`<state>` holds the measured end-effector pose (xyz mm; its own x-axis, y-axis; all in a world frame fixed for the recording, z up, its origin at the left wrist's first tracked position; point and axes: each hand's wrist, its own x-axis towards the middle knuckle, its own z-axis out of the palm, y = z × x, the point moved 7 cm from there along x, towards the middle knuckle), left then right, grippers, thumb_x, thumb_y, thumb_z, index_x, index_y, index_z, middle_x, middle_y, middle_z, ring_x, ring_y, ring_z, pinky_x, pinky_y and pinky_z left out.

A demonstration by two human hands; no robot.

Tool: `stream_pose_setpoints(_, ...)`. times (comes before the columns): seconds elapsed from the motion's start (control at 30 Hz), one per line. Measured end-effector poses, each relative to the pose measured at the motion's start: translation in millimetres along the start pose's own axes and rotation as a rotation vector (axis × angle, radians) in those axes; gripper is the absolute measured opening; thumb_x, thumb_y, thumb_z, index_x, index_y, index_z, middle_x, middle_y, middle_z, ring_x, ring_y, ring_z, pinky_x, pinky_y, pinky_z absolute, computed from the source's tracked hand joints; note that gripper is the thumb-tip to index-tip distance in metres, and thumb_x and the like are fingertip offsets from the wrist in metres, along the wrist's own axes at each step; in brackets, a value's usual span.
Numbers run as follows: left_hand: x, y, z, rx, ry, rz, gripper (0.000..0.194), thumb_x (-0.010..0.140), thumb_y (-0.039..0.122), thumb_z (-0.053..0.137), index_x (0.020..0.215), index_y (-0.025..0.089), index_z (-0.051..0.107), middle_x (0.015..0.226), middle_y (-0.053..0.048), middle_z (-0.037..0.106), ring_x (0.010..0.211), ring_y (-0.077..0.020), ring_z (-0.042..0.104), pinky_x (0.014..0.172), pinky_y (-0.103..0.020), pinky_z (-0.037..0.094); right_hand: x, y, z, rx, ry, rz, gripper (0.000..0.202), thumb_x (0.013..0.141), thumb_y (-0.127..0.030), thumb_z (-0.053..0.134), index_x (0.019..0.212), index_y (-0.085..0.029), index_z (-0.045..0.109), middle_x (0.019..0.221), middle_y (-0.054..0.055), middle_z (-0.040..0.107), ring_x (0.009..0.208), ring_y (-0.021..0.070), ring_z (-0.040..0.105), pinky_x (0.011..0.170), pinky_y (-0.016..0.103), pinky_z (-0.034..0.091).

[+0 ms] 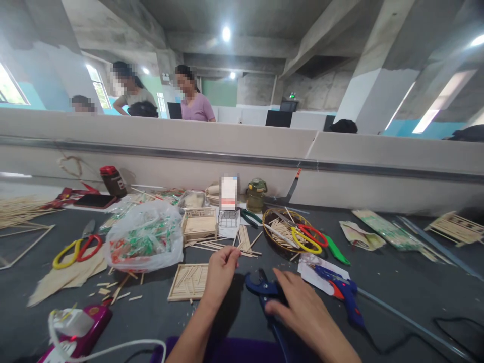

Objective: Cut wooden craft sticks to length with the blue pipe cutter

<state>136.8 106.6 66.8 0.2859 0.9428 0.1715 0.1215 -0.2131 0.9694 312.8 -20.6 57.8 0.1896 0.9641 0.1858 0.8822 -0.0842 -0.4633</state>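
Left hand [223, 276]: grip pinched together, contents indiscernible. Blue cutter [261, 288] lightly touched by right hand [304, 305], grip apart, presumably for ready squeezing.

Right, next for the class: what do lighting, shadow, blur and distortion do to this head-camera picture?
Head view: the ceiling light flares, the left window is washed out; a soft shadow lies beside the left hand; background heads are pixelated; the right-hand pillar leans, probably wide-lens stretch.
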Motion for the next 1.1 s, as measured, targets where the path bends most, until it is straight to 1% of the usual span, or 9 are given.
stream_pose_setpoints(0.1, -4, 4, -0.6, 0.089, 0.036, 0.058, 0.032, 0.086, 0.043, 0.053, 0.072, 0.017, 0.066, 0.055, 0.002, 0.052, 0.056, -0.0138, 0.048, 0.055, -0.022, 0.032, -35, 24, 26, -0.180, -0.072, 0.052, 0.085, 0.060, -0.044, 0.075, 0.136, -0.018, 0.048, 0.136, 0.020, 0.051, 0.124, 0.0398, 0.047, 0.098, 0.049, 0.040)
stream_pose_setpoints(0.2, -7, 8, -1.8, 0.116, 0.064, 0.089, 0.030, 0.086, 0.042, 0.053, 0.073, 0.018, 0.066, 0.057, 0.002, 0.052, 0.057, -0.0138, 0.047, 0.056, -0.022, 0.031, -47, 26, 40, -0.268, -0.051, 0.035, 0.087, 0.057, -0.044, 0.074, 0.136, -0.018, 0.048, 0.137, 0.021, 0.049, 0.126, 0.0438, 0.043, 0.094, 0.054, 0.040)
stream_pose_setpoints(0.3, -7, 10, -1.3, 0.085, 0.057, 0.091, 0.032, 0.085, 0.044, 0.055, 0.070, 0.018, 0.065, 0.056, 0.002, 0.052, 0.056, -0.0136, 0.047, 0.056, -0.022, 0.032, -40, 8, 33, -0.374, 0.056, 0.017, 0.073, 0.059, -0.035, 0.070, 0.128, -0.017, 0.055, 0.124, 0.023, 0.058, 0.114, 0.0451, 0.052, 0.085, 0.054, 0.042)
stream_pose_setpoints(0.4, -4, 7, 2.5, -0.015, -0.009, 0.039, 0.034, 0.083, 0.046, 0.057, 0.070, 0.016, 0.067, 0.053, 0.002, 0.052, 0.055, -0.0129, 0.047, 0.055, -0.022, 0.032, -27, -7, 25, -0.443, 0.073, 0.016, 0.055, 0.062, -0.024, 0.064, 0.116, -0.015, 0.061, 0.102, 0.019, 0.066, 0.096, 0.0393, 0.059, 0.076, 0.047, 0.043)
stream_pose_setpoints(0.47, -2, 2, 3.5, -0.127, -0.049, -0.025, 0.035, 0.080, 0.048, 0.061, 0.074, 0.014, 0.068, 0.052, 0.003, 0.052, 0.052, -0.0110, 0.044, 0.052, -0.021, 0.030, -21, -5, 20, -0.420, 0.063, 0.036, 0.043, 0.064, -0.020, 0.059, 0.107, -0.016, 0.064, 0.091, 0.015, 0.066, 0.088, 0.0340, 0.061, 0.074, 0.043, 0.044)
stream_pose_setpoints(0.53, 0, -4, 4.0, -0.256, -0.093, -0.115, 0.037, 0.077, 0.049, 0.064, 0.079, 0.013, 0.069, 0.051, 0.004, 0.049, 0.046, -0.0076, 0.037, 0.046, -0.019, 0.023, -17, 2, 9, -0.336, 0.117, 0.064, 0.037, 0.069, -0.017, 0.053, 0.105, -0.017, 0.061, 0.093, 0.013, 0.065, 0.088, 0.0305, 0.062, 0.076, 0.040, 0.045)
stream_pose_setpoints(0.7, -7, -5, 12.3, -0.472, -0.330, -0.282, 0.039, 0.075, 0.051, 0.068, 0.082, 0.012, 0.067, 0.051, 0.007, 0.045, 0.039, -0.0026, 0.021, 0.039, -0.019, 0.010, -2, -9, -26, -0.036, 0.362, -0.069, 0.044, 0.076, -0.016, 0.043, 0.120, -0.021, 0.044, 0.114, 0.010, 0.058, 0.106, 0.0254, 0.057, 0.088, 0.038, 0.046)
stream_pose_setpoints(0.87, -16, 3, 15.7, -0.479, -0.461, -0.317, 0.036, 0.076, 0.047, 0.068, 0.078, 0.012, 0.066, 0.050, 0.006, 0.044, 0.040, -0.0027, 0.022, 0.040, -0.020, 0.009, 10, -37, -23, 0.093, 0.351, -0.186, 0.050, 0.068, -0.010, 0.047, 0.117, -0.020, 0.044, 0.110, 0.010, 0.053, 0.104, 0.0265, 0.052, 0.089, 0.041, 0.045)
stream_pose_setpoints(1.1, -25, 13, 21.6, -0.483, -0.611, -0.236, 0.035, 0.076, 0.045, 0.069, 0.068, 0.012, 0.063, 0.048, 0.005, 0.044, 0.042, -0.0041, 0.026, 0.042, -0.021, 0.012, 3, -37, -17, 0.041, 0.349, -0.251, 0.052, 0.063, -0.008, 0.047, 0.114, -0.018, 0.046, 0.103, 0.010, 0.052, 0.097, 0.0279, 0.049, 0.084, 0.043, 0.040)
